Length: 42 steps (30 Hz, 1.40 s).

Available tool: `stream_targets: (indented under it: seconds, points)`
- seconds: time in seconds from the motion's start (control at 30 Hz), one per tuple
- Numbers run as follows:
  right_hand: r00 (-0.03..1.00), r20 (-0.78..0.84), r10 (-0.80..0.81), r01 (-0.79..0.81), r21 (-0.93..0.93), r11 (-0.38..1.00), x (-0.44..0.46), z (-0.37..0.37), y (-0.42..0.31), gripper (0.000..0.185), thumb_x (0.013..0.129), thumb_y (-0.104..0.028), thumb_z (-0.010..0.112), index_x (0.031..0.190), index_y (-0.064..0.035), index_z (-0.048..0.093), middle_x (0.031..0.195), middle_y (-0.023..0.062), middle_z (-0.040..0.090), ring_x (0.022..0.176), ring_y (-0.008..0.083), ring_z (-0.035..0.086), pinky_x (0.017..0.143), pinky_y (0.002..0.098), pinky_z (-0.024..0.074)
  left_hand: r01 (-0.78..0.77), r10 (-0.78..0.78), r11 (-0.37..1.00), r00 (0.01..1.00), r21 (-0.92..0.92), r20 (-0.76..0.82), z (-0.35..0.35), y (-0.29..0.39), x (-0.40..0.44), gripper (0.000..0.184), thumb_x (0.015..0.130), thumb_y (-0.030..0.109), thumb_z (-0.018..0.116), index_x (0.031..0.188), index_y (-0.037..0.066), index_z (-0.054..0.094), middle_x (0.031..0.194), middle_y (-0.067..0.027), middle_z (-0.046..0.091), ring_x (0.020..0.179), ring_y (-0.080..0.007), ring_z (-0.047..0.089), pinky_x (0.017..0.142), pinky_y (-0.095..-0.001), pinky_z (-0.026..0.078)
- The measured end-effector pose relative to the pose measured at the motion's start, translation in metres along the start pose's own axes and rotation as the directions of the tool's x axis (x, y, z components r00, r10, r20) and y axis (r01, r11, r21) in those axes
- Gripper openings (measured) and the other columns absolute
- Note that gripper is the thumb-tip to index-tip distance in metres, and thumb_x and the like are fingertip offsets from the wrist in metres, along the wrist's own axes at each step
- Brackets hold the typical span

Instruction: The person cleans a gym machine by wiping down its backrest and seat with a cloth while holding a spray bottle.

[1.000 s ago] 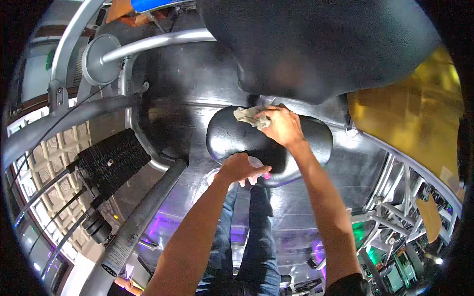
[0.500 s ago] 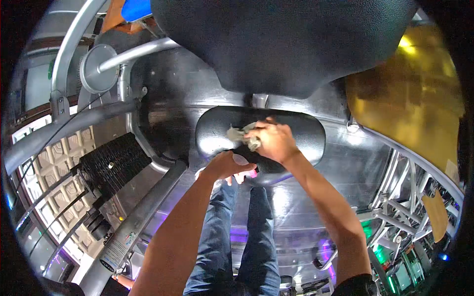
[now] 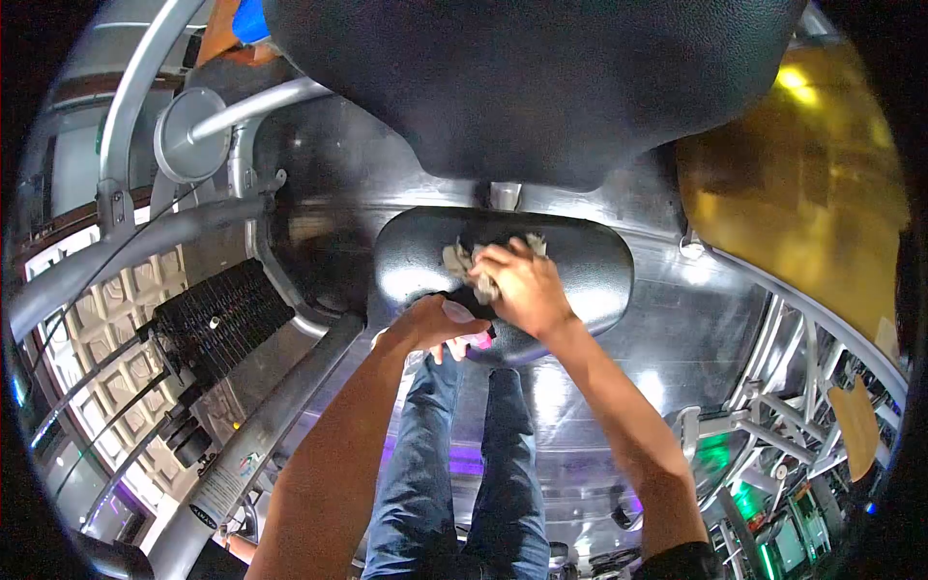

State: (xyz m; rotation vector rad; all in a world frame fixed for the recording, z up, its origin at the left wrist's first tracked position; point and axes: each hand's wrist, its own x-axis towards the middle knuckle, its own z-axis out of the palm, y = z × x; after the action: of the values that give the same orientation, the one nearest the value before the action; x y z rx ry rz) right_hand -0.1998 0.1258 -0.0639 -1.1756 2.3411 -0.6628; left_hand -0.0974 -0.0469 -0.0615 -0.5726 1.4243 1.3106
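A crumpled pale cloth (image 3: pixel 485 287) is gripped in my right hand (image 3: pixel 525 287), which lies over the middle of a black padded seat (image 3: pixel 594 266). Folds of the cloth stick out on both sides of the fingers. Close by on the left, at the seat's near edge, my left hand (image 3: pixel 426 325) is wrapped round a clear bottle (image 3: pixel 458 312) with a pink tip (image 3: pixel 480 339). Most of the bottle is hidden by the hand. Beyond the seat, a larger black pad (image 3: pixel 541 87) fills the top of the view.
Grey metal tubes (image 3: pixel 280 416) and a black weight stack (image 3: pixel 222 319) stand on the left. A yellow panel (image 3: pixel 793 184) is at the right, with metal frames (image 3: pixel 783 425) below it. My legs (image 3: pixel 420 483) are under my hands. Part of another person's arm (image 3: pixel 240 548) shows at lower left.
My right hand has moved the cloth from the seat's far edge nearer to me, towards its middle. My left hand with the bottle has shifted slightly left. The view has moved a little.
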Motion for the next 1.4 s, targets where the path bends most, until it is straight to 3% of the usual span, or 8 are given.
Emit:
stream_targets:
  seconds: [0.1,0.17,0.3,0.43,0.83,1.07,1.2,1.4]
  points:
    - [0.999,0.028,0.045,-0.043,-0.055,0.998,-0.022,-0.008,0.0,0.041,0.066,-0.009,0.076,0.104,-0.0215,0.067,0.112,-0.0058,0.061,0.111,0.0253,0.058,0.088,0.037,0.0549,-0.005,0.003,0.999,0.998,-0.034,-0.062,0.002,-0.011,0.007,0.051,0.078,0.055,0.076,0.089,0.005,0.075,0.073,-0.0086,0.073,0.059,-0.0195,0.069,0.049,-0.0329,0.057]
    - [0.95,0.142,0.278,-0.274,-0.046,0.961,-0.021,-0.035,0.001,0.04,0.066,-0.01,0.076,0.103,-0.0235,0.068,0.11,-0.0063,0.062,0.108,0.0256,0.06,0.084,0.0376,0.0562,0.052,-0.053,0.998,0.998,-0.022,-0.034,0.0,-0.016,0.011,0.053,0.078,0.055,0.076,0.09,0.003,0.075,0.072,-0.0087,0.072,0.059,-0.019,0.069,0.048,-0.0323,0.057]
    - [0.93,-0.158,0.333,-0.337,-0.002,0.941,-0.011,-0.02,0.028,0.028,0.071,-0.014,0.074,0.097,-0.0227,0.069,0.099,-0.0018,0.064,0.098,0.0279,0.062,0.073,0.0416,0.0572,0.084,-0.085,0.996,0.995,-0.012,-0.055,0.001,-0.016,0.012,0.055,0.078,0.056,0.075,0.089,0.002,0.074,0.071,-0.0091,0.072,0.057,-0.0192,0.069,0.047,-0.032,0.056]
    - [0.883,-0.225,0.411,-0.424,-0.013,0.905,-0.009,-0.016,0.008,0.024,0.072,-0.015,0.074,0.095,-0.0213,0.07,0.096,0.0007,0.063,0.094,0.0291,0.061,0.075,0.0418,0.0557,0.038,-0.038,0.999,0.999,-0.022,-0.008,0.0,-0.003,0.003,0.056,0.079,0.056,0.075,0.088,0.001,0.074,0.07,-0.01,0.072,0.056,-0.0198,0.069,0.048,-0.0322,0.057]
    - [0.869,-0.059,0.491,-0.494,-0.05,0.868,-0.052,-0.041,0.033,0.031,0.071,-0.015,0.074,0.101,-0.0218,0.069,0.101,0.0005,0.064,0.098,0.0295,0.062,0.076,0.0445,0.0568,0.003,-0.005,0.997,1.0,-0.083,-0.02,-0.001,-0.013,0.006,0.06,0.078,0.057,0.075,0.09,-0.002,0.072,0.072,-0.0127,0.072,0.057,-0.0211,0.07,0.048,-0.032,0.057]
    - [0.859,-0.33,0.392,-0.432,-0.057,0.9,-0.02,-0.033,0.035,0.023,0.074,-0.013,0.07,0.097,-0.0166,0.068,0.105,0.0002,0.065,0.098,0.0305,0.061,0.075,0.0442,0.0564,0.041,-0.045,0.997,0.997,-0.059,-0.061,0.0,-0.025,0.015,0.058,0.08,0.056,0.074,0.09,-0.002,0.072,0.072,-0.0118,0.072,0.054,-0.0196,0.068,0.046,-0.0301,0.055]
    - [0.906,-0.076,0.417,-0.421,-0.048,0.906,-0.033,-0.042,0.024,0.027,0.073,-0.012,0.071,0.098,-0.0188,0.066,0.105,-0.0004,0.065,0.1,0.0295,0.061,0.077,0.0446,0.0563,0.036,-0.039,0.996,0.999,-0.081,-0.037,-0.001,-0.011,0.006,0.056,0.081,0.055,0.074,0.09,-0.001,0.073,0.071,-0.0111,0.072,0.053,-0.0184,0.068,0.045,-0.0298,0.055]
    - [0.889,-0.091,0.449,-0.455,-0.049,0.889,-0.081,-0.034,0.005,0.036,0.066,-0.01,0.076,0.099,-0.0189,0.064,0.101,0.0008,0.064,0.099,0.0309,0.062,0.077,0.0423,0.0594,-0.002,0.001,0.993,1.0,-0.116,-0.011,-0.001,-0.009,0.004,0.051,0.083,0.052,0.073,0.093,0.003,0.075,0.07,-0.0113,0.072,0.056,-0.0189,0.069,0.046,-0.0304,0.056]
